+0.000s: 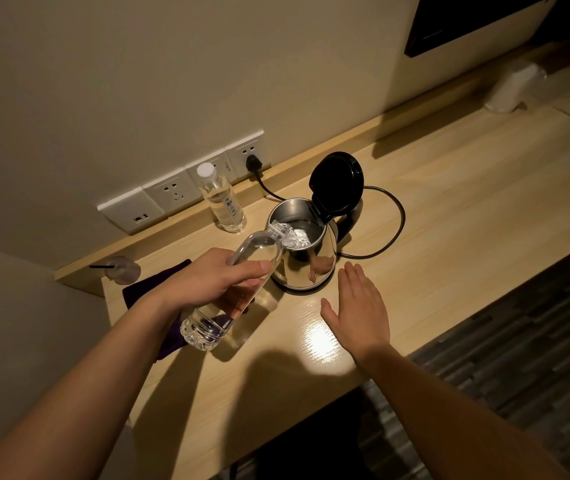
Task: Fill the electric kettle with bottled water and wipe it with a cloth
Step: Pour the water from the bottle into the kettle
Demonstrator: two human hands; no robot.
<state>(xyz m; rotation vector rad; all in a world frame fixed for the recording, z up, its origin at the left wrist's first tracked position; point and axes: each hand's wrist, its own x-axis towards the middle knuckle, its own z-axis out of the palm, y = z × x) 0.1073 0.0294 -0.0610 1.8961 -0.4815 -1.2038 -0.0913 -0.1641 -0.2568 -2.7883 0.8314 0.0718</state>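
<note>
My left hand (214, 282) grips the clear plastic water bottle (231, 289) mid-body, tipped w/ its neck over the open steel electric kettle (306, 252) on the pale wood tabletop (449, 209), right hand (358, 308) flat & empty beside it; thin walls prob flex, so squeeze lightly.

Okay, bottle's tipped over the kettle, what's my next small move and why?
Probably tip the bottle in your left hand a little steeper: water remains inside, its mouth is over the open kettle, and the lid stands up.
</note>
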